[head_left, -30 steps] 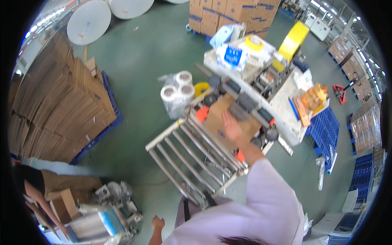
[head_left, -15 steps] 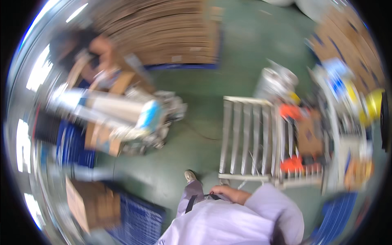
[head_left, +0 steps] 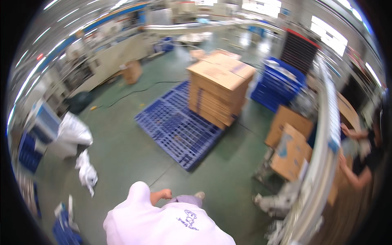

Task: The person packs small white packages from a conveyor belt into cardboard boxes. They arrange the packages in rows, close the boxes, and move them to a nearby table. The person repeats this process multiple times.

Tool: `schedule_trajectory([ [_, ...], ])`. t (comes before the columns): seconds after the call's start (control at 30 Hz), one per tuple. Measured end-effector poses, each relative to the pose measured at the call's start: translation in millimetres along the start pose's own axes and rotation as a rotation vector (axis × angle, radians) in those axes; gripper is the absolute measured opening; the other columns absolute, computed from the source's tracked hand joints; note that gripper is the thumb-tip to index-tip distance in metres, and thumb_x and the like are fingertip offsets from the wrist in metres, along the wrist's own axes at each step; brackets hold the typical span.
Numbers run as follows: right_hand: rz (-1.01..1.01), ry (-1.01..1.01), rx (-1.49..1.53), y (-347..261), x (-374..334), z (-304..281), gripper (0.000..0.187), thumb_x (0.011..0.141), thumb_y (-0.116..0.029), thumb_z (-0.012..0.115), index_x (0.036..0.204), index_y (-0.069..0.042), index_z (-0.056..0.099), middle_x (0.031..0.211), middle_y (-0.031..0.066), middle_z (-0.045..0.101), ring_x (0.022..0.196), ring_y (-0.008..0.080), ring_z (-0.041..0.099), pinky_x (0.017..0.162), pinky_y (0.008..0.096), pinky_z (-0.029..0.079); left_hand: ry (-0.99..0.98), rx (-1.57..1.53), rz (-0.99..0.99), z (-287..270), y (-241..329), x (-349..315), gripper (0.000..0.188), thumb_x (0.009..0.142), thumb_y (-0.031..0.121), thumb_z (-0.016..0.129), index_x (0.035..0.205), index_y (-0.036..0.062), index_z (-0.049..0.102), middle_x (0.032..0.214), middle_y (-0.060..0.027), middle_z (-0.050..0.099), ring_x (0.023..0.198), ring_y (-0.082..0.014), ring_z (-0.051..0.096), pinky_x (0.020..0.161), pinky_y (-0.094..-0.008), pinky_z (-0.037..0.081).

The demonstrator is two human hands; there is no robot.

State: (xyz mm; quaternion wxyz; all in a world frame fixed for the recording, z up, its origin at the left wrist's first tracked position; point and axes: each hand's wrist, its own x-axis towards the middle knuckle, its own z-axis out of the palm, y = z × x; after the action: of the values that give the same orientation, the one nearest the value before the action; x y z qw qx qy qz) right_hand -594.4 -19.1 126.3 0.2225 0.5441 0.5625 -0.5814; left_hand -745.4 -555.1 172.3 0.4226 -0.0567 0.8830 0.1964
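Note:
My left hand (head_left: 165, 194) hangs in front of my body at the lower middle, fingers curled into a loose fist with nothing visible in it. It is apart from everything around it. My right hand is out of view, hidden behind the white shirt (head_left: 163, 224) or beyond the picture. Ahead of me a blue plastic pallet (head_left: 171, 122) lies on the floor. On its far right part stands a tall stack of flat cardboard sheets (head_left: 216, 94). The rest of the pallet's grid is bare.
Right of the pallet stand blue crates (head_left: 277, 85), cardboard boxes (head_left: 292, 151) and a long conveyor (head_left: 318, 171), with another person (head_left: 363, 159) behind it. White bags (head_left: 75, 130) lie at the left. A black cable (head_left: 134, 93) runs over the floor behind the pallet.
My view has swung round from the metal rack and benches to the pallet with the cardboard stack. My right hand has left the picture; my left hand has come into it.

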Motion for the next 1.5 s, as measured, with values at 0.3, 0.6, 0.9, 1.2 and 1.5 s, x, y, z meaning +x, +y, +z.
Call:
schedule_trajectory([
  [0.3,-0.27,-0.21,-0.246,-355.8,56.3,166.6,0.018,0.088,-0.025,0.046,0.093,-0.009,0.052,0.066,0.0077,0.056,0.047,0.0156,0.049,0.039,0.0297,0.041,0.144,-0.16,0.026,-162.0,62.7,133.7,0.035,0.069,0.033,0.06,0.085,0.0021,0.066,0.076,-0.0152,0.065,0.067,-0.0268,0.063,0.064,-0.0378,0.051],
  [0.6,-0.214,-0.218,-0.239,-531.6,143.5,198.2,0.018,0.088,-0.025,0.046,0.093,-0.009,0.052,0.066,0.0077,0.056,0.047,0.0158,0.049,0.038,0.0297,0.04,0.158,-0.568,0.003,-317.2,249.4,252.8,0.038,0.076,0.031,0.062,0.103,0.0046,0.063,0.108,-0.0148,0.061,0.102,-0.027,0.057,0.089,-0.0361,0.043],
  [0.9,-0.103,-0.253,-0.164,-608.2,225.5,176.3,0.018,0.088,-0.025,0.046,0.092,-0.009,0.052,0.065,0.0078,0.056,0.046,0.0161,0.049,0.037,0.0296,0.039,0.548,-0.466,0.596,-497.6,362.5,367.8,0.028,0.073,0.019,0.062,0.096,0.0024,0.062,0.088,-0.0123,0.064,0.082,-0.0232,0.061,0.074,-0.0343,0.049],
  [1.2,-0.097,-0.104,-0.055,-739.6,174.8,241.0,0.03,0.085,-0.025,0.055,0.103,-0.001,0.055,0.085,0.0139,0.063,0.072,0.02,0.06,0.064,0.032,0.051,0.692,-0.107,0.28,-798.2,442.6,529.9,0.064,0.069,0.029,0.071,0.123,0.007,0.046,0.127,-0.0188,0.044,0.115,-0.034,0.045,0.094,-0.0447,0.038],
  [1.5,-0.008,-0.206,-0.25,-849.8,230.2,332.7,0.027,0.084,-0.019,0.056,0.102,0.0,0.055,0.083,0.0113,0.061,0.074,0.0197,0.059,0.066,0.0303,0.049,0.222,0.409,0.03,-869.0,457.0,556.0,0.114,0.052,0.04,0.08,0.143,0.0191,0.013,0.142,-0.032,0.008,0.119,-0.0441,0.04,0.093,-0.0679,0.028],
])
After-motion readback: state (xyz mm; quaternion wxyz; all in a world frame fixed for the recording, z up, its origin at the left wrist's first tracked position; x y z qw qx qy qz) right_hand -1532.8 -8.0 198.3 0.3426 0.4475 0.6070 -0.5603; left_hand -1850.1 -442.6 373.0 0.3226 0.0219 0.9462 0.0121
